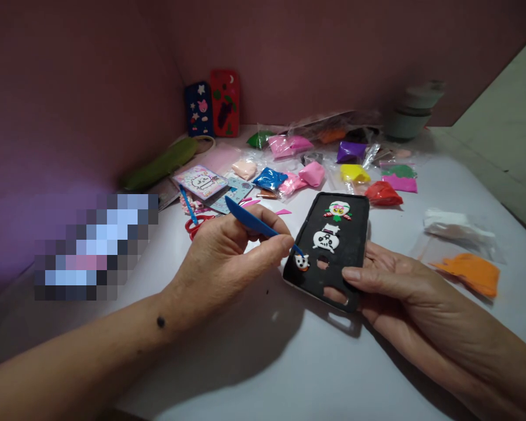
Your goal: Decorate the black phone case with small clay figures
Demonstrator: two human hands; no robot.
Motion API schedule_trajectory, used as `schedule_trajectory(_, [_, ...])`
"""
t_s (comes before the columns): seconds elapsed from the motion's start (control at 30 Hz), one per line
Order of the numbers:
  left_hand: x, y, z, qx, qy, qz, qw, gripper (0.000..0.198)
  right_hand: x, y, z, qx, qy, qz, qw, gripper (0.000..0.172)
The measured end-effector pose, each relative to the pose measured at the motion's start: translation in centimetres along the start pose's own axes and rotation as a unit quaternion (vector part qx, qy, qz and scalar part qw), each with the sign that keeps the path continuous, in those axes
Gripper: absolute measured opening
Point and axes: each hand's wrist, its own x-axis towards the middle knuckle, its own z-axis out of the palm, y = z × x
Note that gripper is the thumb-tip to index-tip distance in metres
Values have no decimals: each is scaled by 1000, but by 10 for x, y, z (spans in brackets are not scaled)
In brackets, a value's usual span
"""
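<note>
My left hand (pixel 241 240) pinches a blue plastic modelling tool (pixel 249 217), its thin tip touching or just over a small white clay face (pixel 302 262) with a bit of orange under it. That face sits near the lower left corner of a black phone case (pixel 333 275). My right hand (pixel 390 278) holds the case tilted, thumb on its face and fingers behind. Higher on the case are a white clay figure (pixel 326 240) with black lines and a white and green one (pixel 341 211) with a pink bow. Skin shows through the case's cut-outs.
Several bags of coloured clay lie behind, including blue (pixel 269 179), yellow (pixel 355 173) and red (pixel 383 193). An orange clay bag (pixel 473 273) lies right. Red scissors (pixel 195 225) and cards (pixel 201 180) are left. Two decorated cases (pixel 225 102) lean on the wall; a blurred screen (pixel 100 240) stands left.
</note>
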Motion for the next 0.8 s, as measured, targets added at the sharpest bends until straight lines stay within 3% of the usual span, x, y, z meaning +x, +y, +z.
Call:
schedule_trajectory(0.17, [0, 1, 1, 7, -4, -1, 1000, 14, 2, 1, 2, -6, 3, 0, 1000, 28])
schedule_trajectory(0.33, [0, 0, 1, 12, -2, -1, 1000, 14, 0, -1, 3, 14, 5, -1, 1000, 43])
schedule_trajectory(0.8, [-3, 4, 0, 50, 23, 20, 998, 11, 4, 2, -5, 30, -22, 1, 999, 30])
